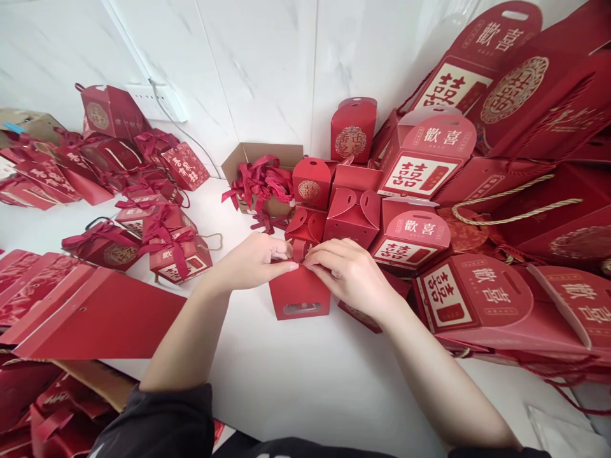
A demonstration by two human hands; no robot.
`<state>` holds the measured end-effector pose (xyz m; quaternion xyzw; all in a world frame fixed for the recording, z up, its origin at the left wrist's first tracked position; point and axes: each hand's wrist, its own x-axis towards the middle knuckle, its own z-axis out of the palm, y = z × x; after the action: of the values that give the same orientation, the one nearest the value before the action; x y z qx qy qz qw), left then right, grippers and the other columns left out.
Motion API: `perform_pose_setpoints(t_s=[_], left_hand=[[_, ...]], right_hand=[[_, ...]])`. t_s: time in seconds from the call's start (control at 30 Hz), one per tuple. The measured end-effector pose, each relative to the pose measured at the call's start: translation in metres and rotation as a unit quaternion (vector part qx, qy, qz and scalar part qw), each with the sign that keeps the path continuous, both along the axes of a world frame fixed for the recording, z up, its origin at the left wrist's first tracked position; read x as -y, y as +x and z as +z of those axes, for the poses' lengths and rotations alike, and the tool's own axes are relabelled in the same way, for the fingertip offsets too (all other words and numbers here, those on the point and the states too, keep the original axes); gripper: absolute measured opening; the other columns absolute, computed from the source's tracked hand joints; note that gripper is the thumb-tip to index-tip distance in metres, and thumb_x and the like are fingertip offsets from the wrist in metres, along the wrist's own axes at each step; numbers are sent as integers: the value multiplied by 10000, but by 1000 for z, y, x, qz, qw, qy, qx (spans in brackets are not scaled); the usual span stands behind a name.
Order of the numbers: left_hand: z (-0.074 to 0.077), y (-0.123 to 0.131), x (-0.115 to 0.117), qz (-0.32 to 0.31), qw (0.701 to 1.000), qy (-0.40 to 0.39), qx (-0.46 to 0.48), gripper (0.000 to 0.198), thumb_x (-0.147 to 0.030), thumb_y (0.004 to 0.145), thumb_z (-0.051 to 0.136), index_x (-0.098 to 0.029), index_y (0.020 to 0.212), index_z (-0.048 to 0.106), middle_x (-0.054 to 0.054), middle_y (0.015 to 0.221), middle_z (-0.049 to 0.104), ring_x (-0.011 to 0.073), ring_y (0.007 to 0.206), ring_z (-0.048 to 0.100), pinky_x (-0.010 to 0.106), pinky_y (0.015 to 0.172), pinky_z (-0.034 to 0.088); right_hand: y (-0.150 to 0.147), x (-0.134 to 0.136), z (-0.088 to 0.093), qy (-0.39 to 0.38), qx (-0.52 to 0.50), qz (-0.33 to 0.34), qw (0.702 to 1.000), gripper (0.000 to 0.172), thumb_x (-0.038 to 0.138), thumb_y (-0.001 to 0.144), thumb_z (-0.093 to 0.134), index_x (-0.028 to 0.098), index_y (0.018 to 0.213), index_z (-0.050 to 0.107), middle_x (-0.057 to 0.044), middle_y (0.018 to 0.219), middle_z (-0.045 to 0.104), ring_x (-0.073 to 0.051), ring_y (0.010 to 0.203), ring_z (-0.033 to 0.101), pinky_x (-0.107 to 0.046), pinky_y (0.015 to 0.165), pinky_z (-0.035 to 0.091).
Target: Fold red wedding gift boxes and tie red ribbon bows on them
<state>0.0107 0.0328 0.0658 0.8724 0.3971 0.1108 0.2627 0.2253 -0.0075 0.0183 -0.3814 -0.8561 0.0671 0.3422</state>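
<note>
A small red gift box (300, 289) with an oval window low on its front stands on the white table before me. My left hand (258, 259) pinches the box's top edge from the left, its thumb lying along the rim. From the right, my right hand (341, 267) grips the same top edge with bent fingers. Between both sets of fingertips a short red strip (300, 250) rises from the top; whether it is ribbon or a card flap I cannot tell. Just behind stand more small red boxes (353, 210).
A cardboard box (258, 152) holds dark red ribbons (267, 181). Ribbon-tied boxes (174, 251) lie at left, with flat red bags (105, 312) nearer me. Red printed boxes (415, 232) and rope-handled bags (548, 203) crowd the right. A power strip (155, 102) sits against the marbled wall.
</note>
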Motion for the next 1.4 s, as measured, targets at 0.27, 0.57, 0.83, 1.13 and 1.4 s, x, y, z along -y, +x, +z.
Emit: perform_pose_setpoints(t_s=[0.27,0.57,0.83,1.13,1.4], left_hand=[[1,1,1,-11,1000,-21,-6,281,-297,852,544,-141,619,530,-39,544,415,87,521,358,235,516,252],[5,2,11,-9,1000,0,-25,243,-319,876,529,-148,729,621,-26,579,510,93,518,393,237,513,260],[3,2,5,-44,996,41,-66,268,-327,894,533,-148,702,587,-24,569,480,95,519,386,240,529,277],[5,-4,0,-48,998,-40,-16,231,-349,872,548,-162,830,676,-13,672,590,107,583,477,227,568,356],[-1,5,5,-1,997,-59,41,233,-356,848,598,-156,800,710,-32,593,513,84,559,386,201,501,300]], right_hand=[[1,7,13,-53,46,12,997,115,169,976,476,205,965,585,-33,970,674,-164,801,572,-305,752,382],[-11,8,1,-171,-67,-35,982,136,287,940,544,220,844,475,-6,871,563,-166,769,553,-271,712,420],[-10,6,-1,-150,-61,18,987,150,220,967,495,203,825,448,-24,824,520,-172,762,497,-276,695,399],[5,7,11,-222,-105,62,967,126,142,948,483,213,1016,561,-32,1014,628,-158,883,584,-283,794,453],[-7,16,16,-147,-185,28,971,57,184,892,592,216,939,595,-43,982,621,-175,898,603,-304,838,478]])
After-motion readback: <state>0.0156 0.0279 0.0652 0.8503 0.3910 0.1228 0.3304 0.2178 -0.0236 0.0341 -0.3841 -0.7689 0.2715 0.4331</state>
